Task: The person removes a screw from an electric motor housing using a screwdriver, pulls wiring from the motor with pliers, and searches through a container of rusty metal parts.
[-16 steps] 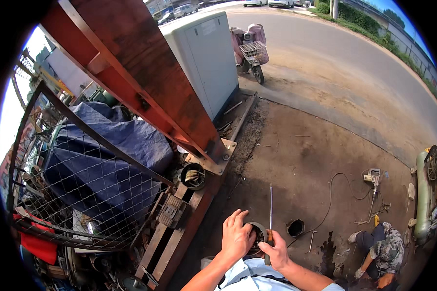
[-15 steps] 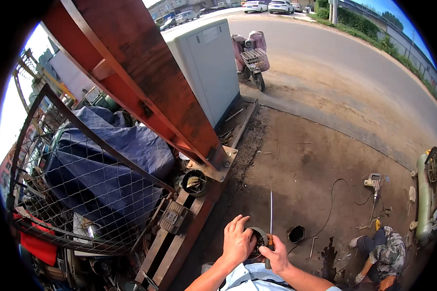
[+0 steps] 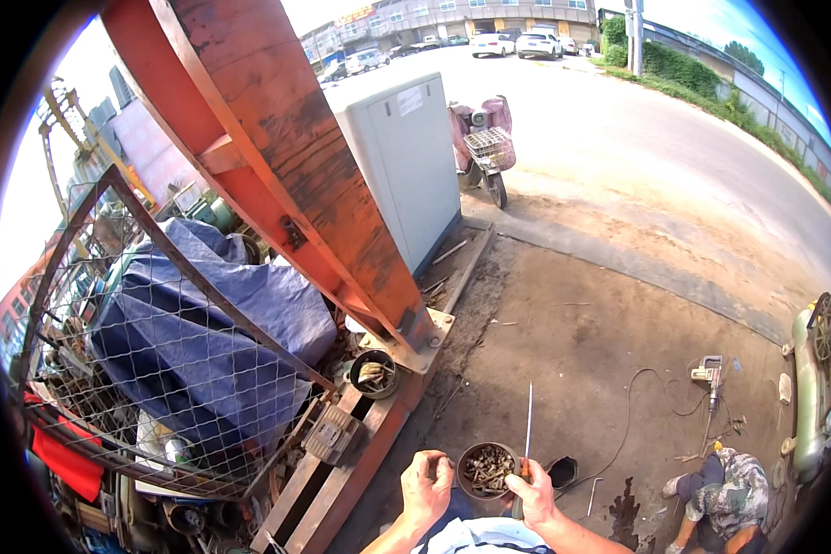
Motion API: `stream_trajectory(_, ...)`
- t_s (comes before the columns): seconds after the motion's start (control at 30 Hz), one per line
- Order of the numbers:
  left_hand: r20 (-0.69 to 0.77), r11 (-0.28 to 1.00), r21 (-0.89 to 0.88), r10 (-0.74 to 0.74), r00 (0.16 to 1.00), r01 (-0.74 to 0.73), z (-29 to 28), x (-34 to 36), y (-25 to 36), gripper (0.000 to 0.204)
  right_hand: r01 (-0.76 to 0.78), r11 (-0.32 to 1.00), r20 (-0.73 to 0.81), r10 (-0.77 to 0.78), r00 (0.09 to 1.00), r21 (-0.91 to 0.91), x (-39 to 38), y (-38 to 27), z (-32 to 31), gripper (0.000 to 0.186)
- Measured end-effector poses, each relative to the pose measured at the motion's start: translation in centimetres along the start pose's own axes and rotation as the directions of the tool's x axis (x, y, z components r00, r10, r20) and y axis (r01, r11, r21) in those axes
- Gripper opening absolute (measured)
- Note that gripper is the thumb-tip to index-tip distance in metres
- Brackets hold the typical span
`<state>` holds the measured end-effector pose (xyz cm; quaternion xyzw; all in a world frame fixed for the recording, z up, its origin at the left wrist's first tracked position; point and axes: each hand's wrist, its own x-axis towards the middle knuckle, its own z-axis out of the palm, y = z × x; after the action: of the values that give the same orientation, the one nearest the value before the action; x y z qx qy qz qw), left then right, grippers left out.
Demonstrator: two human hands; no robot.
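From where I stood, the person in the light blue shirt (image 3: 492,533) had a round bowl (image 3: 461,474) between both hands, above the near edge of the stained ground (image 3: 568,342). It was filled with loose bolts and small metal pieces (image 3: 489,469).

The right hand (image 3: 535,495) was gripping a long screwdriver (image 3: 529,423), shaft up, its thumb at the bowl's right rim. The left hand (image 3: 426,487) was just beside the left rim, fingers curled in toward the thumb; I couldn't tell whether anything small was pinched there.

A bent metal rod (image 3: 594,497) lay to the right of the hands. Toward the ground's right edge lay a corded drill (image 3: 708,374), near a green tank (image 3: 811,397), and a co-worker in a camouflage top (image 3: 737,485) crouched at its near right corner. Along its left edge, a finned grey motor (image 3: 333,434) and a dark tub (image 3: 373,374) sat on the steel beam (image 3: 337,503), the tub close to the orange column's (image 3: 314,175) base plate.
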<state>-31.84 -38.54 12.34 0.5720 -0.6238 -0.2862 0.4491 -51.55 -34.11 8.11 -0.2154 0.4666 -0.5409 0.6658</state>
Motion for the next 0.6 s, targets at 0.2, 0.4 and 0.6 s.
stream_trajectory(0.2,0.034,0.873,-0.397,-0.295,0.955,0.284,-0.3,-0.8,-0.4,0.005,0.026,0.999,0.01,-0.025,1.0,-0.044,-0.7,-0.7,0.1,0.045)
stream_trajectory(0.4,0.135,0.558,-0.785,-0.27,0.953,0.269,-1.0,0.7,-0.1,0.019,0.05,0.998,0.044,-0.048,0.998,-0.029,0.2,-1.3,0.1,0.055)
stream_trajectory(0.6,0.277,0.232,-0.915,-0.228,0.933,0.329,-2.4,0.2,1.1,0.03,0.047,0.998,0.076,-0.044,0.996,-0.037,-0.4,-2.0,0.9,0.057)
